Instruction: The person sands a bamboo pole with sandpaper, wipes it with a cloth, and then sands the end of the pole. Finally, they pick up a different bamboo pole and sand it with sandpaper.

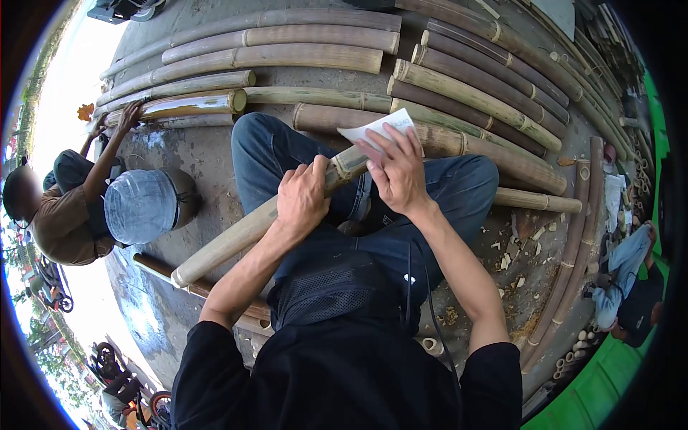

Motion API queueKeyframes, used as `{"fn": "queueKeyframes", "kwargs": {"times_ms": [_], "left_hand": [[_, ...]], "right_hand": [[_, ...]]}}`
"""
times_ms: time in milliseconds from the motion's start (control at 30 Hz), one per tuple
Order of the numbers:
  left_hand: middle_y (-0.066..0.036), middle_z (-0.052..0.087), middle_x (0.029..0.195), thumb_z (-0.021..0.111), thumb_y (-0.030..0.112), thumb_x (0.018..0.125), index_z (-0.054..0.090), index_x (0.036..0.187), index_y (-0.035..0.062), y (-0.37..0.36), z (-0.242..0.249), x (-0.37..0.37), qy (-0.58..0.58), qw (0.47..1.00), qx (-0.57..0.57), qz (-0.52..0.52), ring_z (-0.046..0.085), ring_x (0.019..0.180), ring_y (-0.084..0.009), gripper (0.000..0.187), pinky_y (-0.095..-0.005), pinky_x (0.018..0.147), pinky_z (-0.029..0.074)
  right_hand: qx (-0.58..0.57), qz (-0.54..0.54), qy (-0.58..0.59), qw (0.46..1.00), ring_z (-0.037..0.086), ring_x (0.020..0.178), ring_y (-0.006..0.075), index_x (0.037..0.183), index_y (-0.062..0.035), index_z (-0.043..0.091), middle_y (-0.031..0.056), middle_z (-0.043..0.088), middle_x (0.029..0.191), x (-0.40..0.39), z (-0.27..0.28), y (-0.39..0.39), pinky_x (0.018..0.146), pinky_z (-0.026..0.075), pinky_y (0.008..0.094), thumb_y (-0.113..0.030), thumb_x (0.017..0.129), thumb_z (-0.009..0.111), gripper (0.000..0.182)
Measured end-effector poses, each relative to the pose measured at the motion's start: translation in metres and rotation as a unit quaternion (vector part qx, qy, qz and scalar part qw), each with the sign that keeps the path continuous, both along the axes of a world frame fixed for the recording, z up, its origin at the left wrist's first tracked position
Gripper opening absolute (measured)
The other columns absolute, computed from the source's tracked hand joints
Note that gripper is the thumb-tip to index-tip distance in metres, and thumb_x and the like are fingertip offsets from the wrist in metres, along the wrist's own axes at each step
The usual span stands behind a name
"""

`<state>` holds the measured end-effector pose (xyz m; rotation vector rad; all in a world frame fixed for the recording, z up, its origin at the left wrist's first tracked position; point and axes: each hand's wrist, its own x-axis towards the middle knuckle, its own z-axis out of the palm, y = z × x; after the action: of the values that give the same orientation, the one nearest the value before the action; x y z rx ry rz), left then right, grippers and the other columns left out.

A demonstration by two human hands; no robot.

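A bamboo pole (pixel 233 242) lies slantwise across my lap, its lower end out to the left and its upper part between my knees. My left hand (pixel 302 192) is closed round the pole near a node. In my right hand (pixel 396 168) is a sheet of sandpaper (pixel 395 123), its pale printed back facing up. The fingers press the sheet over the pole's upper end, which is hidden beneath the hand and paper.
Several bamboo poles (pixel 308 57) lie in rows ahead. A co-worker (pixel 68 222) at the left handles a wet pole (pixel 190 105) near a plastic-covered bucket (pixel 143 206). Shavings (pixel 510 261) litter the floor at right; another person (pixel 634 287) sits beyond.
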<state>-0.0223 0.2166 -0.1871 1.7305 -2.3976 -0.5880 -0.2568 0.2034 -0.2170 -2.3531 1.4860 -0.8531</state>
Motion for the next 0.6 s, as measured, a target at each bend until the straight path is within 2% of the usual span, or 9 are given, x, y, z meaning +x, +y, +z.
{"fn": "queueKeyframes", "kwargs": {"times_ms": [67,133,200,267,300,333,400,433,600], "left_hand": [[-0.014,0.070,0.102,0.088,0.013,0.066,0.053,0.123,0.0097,-0.005,-0.013,0.004,-0.017,1.000,-0.007,0.002,0.070,0.102,-0.0335,0.067,-0.0425,0.089,0.052],[-0.015,0.069,0.105,0.088,0.013,0.065,0.053,0.129,0.0099,-0.006,-0.019,0.006,0.025,0.999,-0.035,-0.006,0.068,0.103,-0.0347,0.073,-0.0450,0.091,0.051],[-0.017,0.067,0.111,0.087,0.019,0.068,0.050,0.140,0.0052,-0.005,-0.016,0.005,-0.020,1.000,-0.004,-0.011,0.067,0.108,-0.0354,0.081,-0.0466,0.094,0.049],[-0.020,0.066,0.116,0.085,0.030,0.072,0.044,0.147,-0.0018,-0.009,-0.007,-0.003,-0.081,0.995,0.047,0.017,0.066,0.113,-0.0363,0.091,-0.0462,0.094,0.050],[-0.025,0.068,0.114,0.081,0.039,0.074,0.049,0.142,-0.0091,-0.011,-0.012,0.002,-0.069,0.996,0.052,0.002,0.066,0.112,-0.0403,0.090,-0.0481,0.094,0.051],[-0.025,0.068,0.114,0.081,0.039,0.074,0.049,0.142,-0.0091,-0.020,-0.017,0.013,-0.069,0.996,0.049,0.000,0.066,0.112,-0.0403,0.090,-0.0481,0.094,0.051],[-0.030,0.070,0.106,0.080,0.039,0.074,0.058,0.131,-0.0111,-0.043,-0.017,0.028,0.015,0.974,0.181,-0.133,0.068,0.108,-0.0441,0.079,-0.0499,0.096,0.052],[-0.033,0.071,0.099,0.080,0.038,0.073,0.063,0.117,-0.0119,-0.050,-0.009,0.029,0.017,0.965,0.240,-0.108,0.070,0.103,-0.0461,0.068,-0.0500,0.095,0.054],[-0.032,0.072,0.096,0.082,0.039,0.072,0.062,0.106,-0.0080,-0.042,-0.011,0.026,0.024,0.972,0.216,-0.085,0.072,0.097,-0.0462,0.061,-0.0501,0.088,0.057]], "right_hand": [[0.010,0.064,0.020,0.998,0.049,0.145,0.0307,0.137,-0.0200,0.073,0.0042,0.064,0.147,0.004,-0.007,0.007,0.126,0.024,0.0524,-0.031,0.106,0.054,0.038],[0.011,0.013,0.024,1.000,0.048,0.145,0.0315,0.139,-0.0202,0.071,0.0061,0.062,0.148,-0.002,-0.018,-0.004,0.126,0.025,0.0524,-0.031,0.106,0.054,0.039],[0.002,-0.085,-0.009,0.996,0.049,0.142,0.0336,0.140,-0.0180,0.071,0.0114,0.060,0.150,-0.010,-0.032,-0.018,0.123,0.026,0.0531,-0.029,0.108,0.052,0.039],[0.009,-0.075,-0.012,0.997,0.050,0.141,0.0327,0.141,-0.0174,0.070,0.0108,0.060,0.149,-0.001,-0.038,-0.013,0.123,0.027,0.0533,-0.030,0.108,0.052,0.039],[0.005,-0.062,-0.009,0.998,0.050,0.141,0.0322,0.140,-0.0173,0.070,0.0104,0.061,0.149,0.004,-0.038,-0.008,0.122,0.028,0.0533,-0.030,0.108,0.052,0.039],[0.001,-0.051,-0.005,0.999,0.051,0.141,0.0317,0.140,-0.0173,0.070,0.0099,0.061,0.148,0.007,-0.038,-0.003,0.122,0.028,0.0534,-0.030,0.108,0.052,0.039],[0.007,-0.052,0.001,0.999,0.051,0.141,0.0307,0.140,-0.0174,0.071,0.0092,0.062,0.147,0.011,-0.039,0.001,0.123,0.028,0.0525,-0.030,0.108,0.053,0.039],[0.015,-0.048,-0.009,0.999,0.051,0.141,0.0307,0.140,-0.0175,0.071,0.0091,0.062,0.147,0.011,-0.041,0.002,0.123,0.029,0.0520,-0.030,0.108,0.053,0.039],[0.022,-0.072,0.001,0.997,0.050,0.143,0.0321,0.136,-0.0133,0.072,0.0103,0.064,0.144,-0.004,-0.050,-0.003,0.122,0.031,0.0513,-0.027,0.106,0.055,0.037]]}}
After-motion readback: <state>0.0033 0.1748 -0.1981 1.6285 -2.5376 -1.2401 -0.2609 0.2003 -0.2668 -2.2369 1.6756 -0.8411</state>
